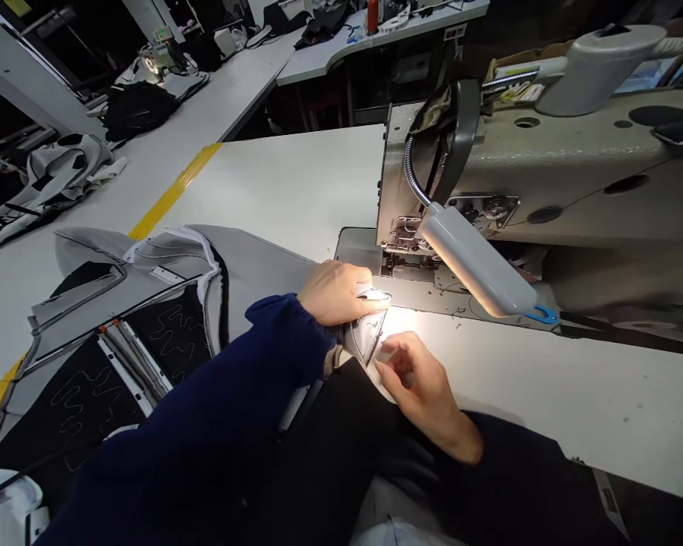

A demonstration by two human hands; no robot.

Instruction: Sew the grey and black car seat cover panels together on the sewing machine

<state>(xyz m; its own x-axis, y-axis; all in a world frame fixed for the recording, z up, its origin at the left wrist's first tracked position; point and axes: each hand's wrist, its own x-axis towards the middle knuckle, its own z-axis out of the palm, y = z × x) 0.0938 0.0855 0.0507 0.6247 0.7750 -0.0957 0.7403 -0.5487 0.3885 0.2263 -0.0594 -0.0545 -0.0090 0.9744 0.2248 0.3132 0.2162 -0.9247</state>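
My left hand (341, 292) is closed on a light grey fabric piece (365, 334), folded and lit by the lamp just in front of the sewing machine (524, 174). Part of the cloth sticks out between its thumb and fingers. Lower and to the right, my right hand (424, 387) pinches the edge of the same fabric with curled fingers. A dark line of trim or seam runs along the fabric between both hands. The needle area (410, 254) stands beyond my left hand, with no cloth visible under it.
A grey work lamp (478, 262) on a flexible neck hangs before the machine. Large grey and black sewn panels (165, 318) spread over the left of the white table (574, 394). Yellow tape (176, 189) crosses the tabletop. Farther back are a black bundle (140, 110) and a red thread spool (372, 17).
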